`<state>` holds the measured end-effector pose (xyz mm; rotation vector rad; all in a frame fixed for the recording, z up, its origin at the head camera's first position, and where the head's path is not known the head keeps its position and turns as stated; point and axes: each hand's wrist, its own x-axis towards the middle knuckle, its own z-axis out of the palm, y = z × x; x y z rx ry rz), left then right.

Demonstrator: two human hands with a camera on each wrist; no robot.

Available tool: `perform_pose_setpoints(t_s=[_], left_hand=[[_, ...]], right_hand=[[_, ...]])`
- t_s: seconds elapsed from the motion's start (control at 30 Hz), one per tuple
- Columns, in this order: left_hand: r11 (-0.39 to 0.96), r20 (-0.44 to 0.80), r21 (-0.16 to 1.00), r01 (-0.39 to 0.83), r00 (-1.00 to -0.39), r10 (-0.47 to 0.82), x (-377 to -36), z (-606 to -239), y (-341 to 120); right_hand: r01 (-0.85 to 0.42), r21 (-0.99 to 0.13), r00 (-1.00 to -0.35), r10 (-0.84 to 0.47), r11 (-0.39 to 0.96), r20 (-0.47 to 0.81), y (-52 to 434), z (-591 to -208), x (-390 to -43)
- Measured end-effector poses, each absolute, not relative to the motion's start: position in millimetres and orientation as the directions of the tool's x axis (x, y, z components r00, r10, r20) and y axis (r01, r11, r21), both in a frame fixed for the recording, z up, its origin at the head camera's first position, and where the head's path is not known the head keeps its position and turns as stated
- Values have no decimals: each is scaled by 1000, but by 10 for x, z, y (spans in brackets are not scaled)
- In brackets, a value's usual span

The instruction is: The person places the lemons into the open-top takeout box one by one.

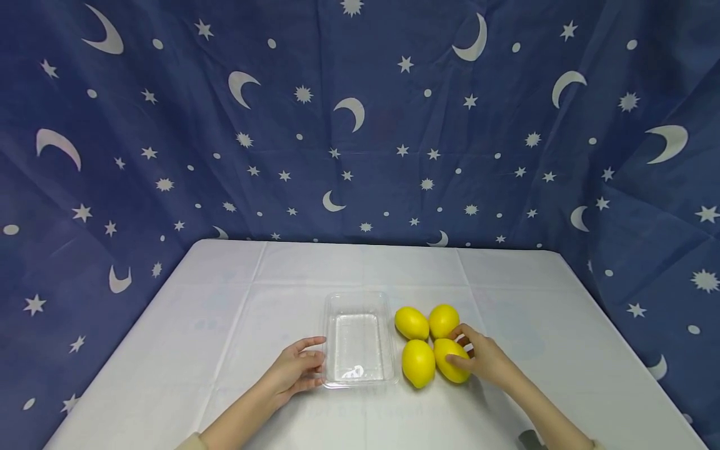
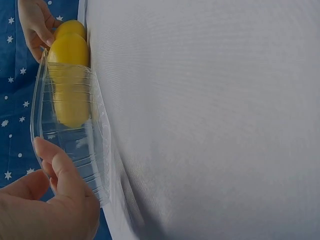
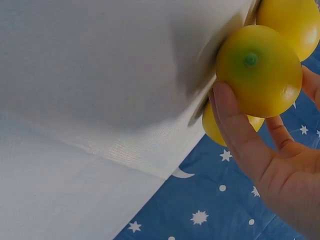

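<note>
A clear plastic box (image 1: 360, 380) sits on the white table. My left hand (image 1: 296, 367) is at its left side with fingertips against the edge; the left wrist view shows the fingers (image 2: 70, 175) loosely bent by the rim. Several yellow lemons lie in a cluster to the right of the box. My right hand (image 1: 485, 356) grips the front right lemon (image 1: 453, 362), thumb and fingers on opposite sides of it. In the right wrist view this lemon (image 3: 260, 70) shows a green-tinted end. Beside it are the front left lemon (image 1: 419, 364), back left lemon (image 1: 412, 323) and back right lemon (image 1: 444, 320).
A white cloth (image 1: 292, 269) with fold lines covers the table. Behind it and at both sides hangs a dark blue curtain (image 1: 382, 187) with white moons and stars. A small dark grey object (image 1: 530, 440) shows near the right forearm at the bottom edge.
</note>
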<state>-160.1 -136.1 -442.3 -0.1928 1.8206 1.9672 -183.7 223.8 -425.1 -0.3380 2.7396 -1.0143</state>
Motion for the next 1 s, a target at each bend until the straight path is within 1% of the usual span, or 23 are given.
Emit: perform_pose_setpoints(t_s=[0.17, 0.37, 0.7, 1.0], left_hand=[[-25, -393, 911, -411, -886, 244, -1609, -4435, -1358], [-15, -393, 913, -409, -887, 244, -1602, -4420, -1375], [-16, -395, 912, -410, -887, 241, -1590, -4385, -1401], [-21, -406, 906, -422, -885, 228, -1578, -4404, -1385]], right_hand=[[-136, -657, -950, -286, 742, -126, 2273, -4258, -1828], [-139, -655, -956, -274, 742, -108, 2276, -4276, -1811], [-121, -654, -965, -244, 747, -101, 2224, -4269, -1798], [-89, -632, -976, -195, 770, -101, 2223, -4182, -1803]])
